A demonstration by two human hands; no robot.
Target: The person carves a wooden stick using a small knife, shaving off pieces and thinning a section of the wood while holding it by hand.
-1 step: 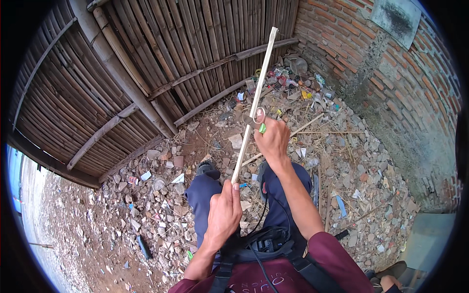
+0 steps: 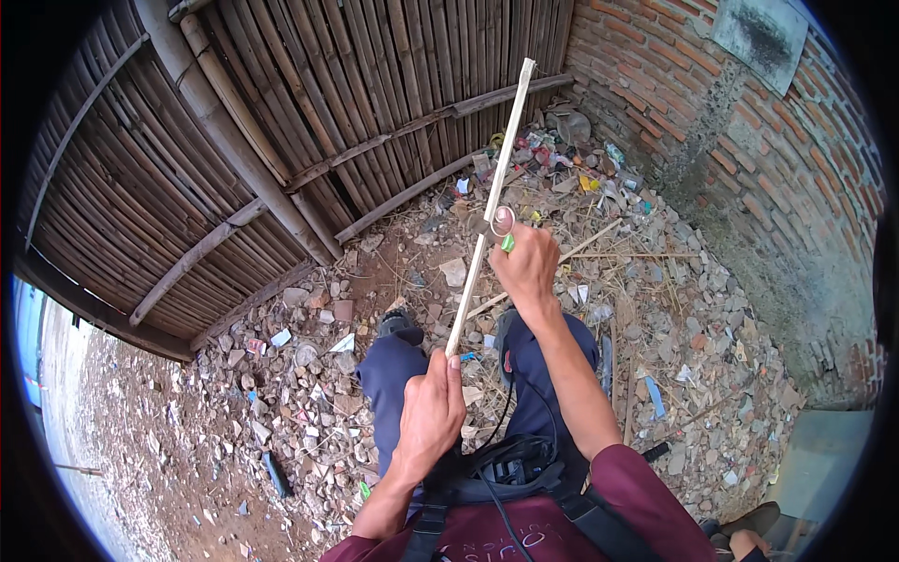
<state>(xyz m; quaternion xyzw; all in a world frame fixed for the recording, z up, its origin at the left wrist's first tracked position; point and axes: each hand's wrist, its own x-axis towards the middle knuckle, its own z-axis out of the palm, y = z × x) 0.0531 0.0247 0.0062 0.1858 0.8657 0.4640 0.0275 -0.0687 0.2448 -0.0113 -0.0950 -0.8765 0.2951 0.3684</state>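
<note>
My left hand point(image 2: 429, 410) is closed round the near end of a long pale wooden stick point(image 2: 506, 155), which slants up and away from me. Partway along the stick, my right hand point(image 2: 524, 262) is closed on a small knife. Its dark blade point(image 2: 480, 227) lies against the stick, and a bright green part point(image 2: 508, 244) shows beside my fingers. A pale ring shape circles my right thumb tip; what it belongs to is unclear. Most of the knife's handle is hidden by my hand.
Stones and litter cover the ground point(image 2: 309, 403) round my feet. A bamboo wall point(image 2: 375, 75) stands ahead and left, a brick wall point(image 2: 787, 178) on the right. Thin sticks point(image 2: 646, 255) lie beyond my right hand. Another person's hand point(image 2: 746, 541) shows at the lower right.
The stick's far tip has shifted slightly down and right. My right hand has moved a little to the right, with less of the dark blade showing. My left hand keeps its grip.
</note>
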